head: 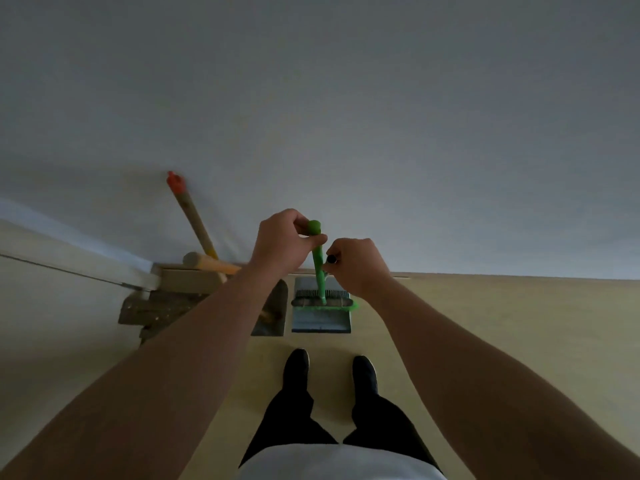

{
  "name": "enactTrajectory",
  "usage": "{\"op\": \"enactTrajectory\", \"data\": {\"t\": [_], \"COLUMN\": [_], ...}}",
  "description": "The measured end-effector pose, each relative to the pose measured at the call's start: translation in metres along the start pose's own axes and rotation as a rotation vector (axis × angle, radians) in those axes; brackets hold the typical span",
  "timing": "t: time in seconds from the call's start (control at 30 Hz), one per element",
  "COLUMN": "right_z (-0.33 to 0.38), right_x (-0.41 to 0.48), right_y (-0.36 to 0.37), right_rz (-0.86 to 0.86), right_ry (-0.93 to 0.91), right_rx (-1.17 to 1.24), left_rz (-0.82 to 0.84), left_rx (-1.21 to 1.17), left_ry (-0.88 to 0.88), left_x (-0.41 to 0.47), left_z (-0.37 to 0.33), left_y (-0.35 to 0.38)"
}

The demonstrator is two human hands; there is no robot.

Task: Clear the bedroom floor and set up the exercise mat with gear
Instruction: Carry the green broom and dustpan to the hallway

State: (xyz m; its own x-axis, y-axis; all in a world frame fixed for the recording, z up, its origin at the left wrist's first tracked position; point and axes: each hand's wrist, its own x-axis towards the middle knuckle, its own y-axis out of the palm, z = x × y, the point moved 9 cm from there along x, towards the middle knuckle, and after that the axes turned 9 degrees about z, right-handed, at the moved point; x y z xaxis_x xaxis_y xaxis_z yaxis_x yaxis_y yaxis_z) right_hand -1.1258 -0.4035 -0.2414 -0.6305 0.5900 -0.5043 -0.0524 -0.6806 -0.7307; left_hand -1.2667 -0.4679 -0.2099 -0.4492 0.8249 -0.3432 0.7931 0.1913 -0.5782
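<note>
**Green broom [318, 271] at the wall**

One broom stands upright, its head across one grey dustpan [320, 322] on the floor. The left hand [282, 239] grips its top; the right hand [356, 265] pinches a black-tipped handle [331, 259]. Two wooden handles [192, 216] lean nearby.

Green broom [319, 271] and grey dustpan [321, 322] by the wall
The broom stands nearly upright, its bristle head across the pan — the dustpan lies flat on the floor, its thin black-tipped handle rising beside the broomstick.

glossy green plastic broom handle [318, 258]; matt wooden floor [485, 323].
</note>
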Motion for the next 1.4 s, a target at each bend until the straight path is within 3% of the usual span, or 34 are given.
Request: {"op": "enactTrajectory", "data": {"t": [0.63, 1.4], "right_z": [0.000, -0.019], "right_x": [0.029, 0.058], "right_y": [0.037, 0.058], "right_rz": [-0.147, -0.135], "right_ry": [0.100, 0.109], "right_rx": [0.165, 0.210], "left_rz": [0.113, 0.106], "left_rx": [-0.016, 0.019], "left_ry": [-0.006, -0.035], "left_x": [0.043, 0.065], "left_z": [0.044, 0.074], "left_y": [0.011, 0.030]}}
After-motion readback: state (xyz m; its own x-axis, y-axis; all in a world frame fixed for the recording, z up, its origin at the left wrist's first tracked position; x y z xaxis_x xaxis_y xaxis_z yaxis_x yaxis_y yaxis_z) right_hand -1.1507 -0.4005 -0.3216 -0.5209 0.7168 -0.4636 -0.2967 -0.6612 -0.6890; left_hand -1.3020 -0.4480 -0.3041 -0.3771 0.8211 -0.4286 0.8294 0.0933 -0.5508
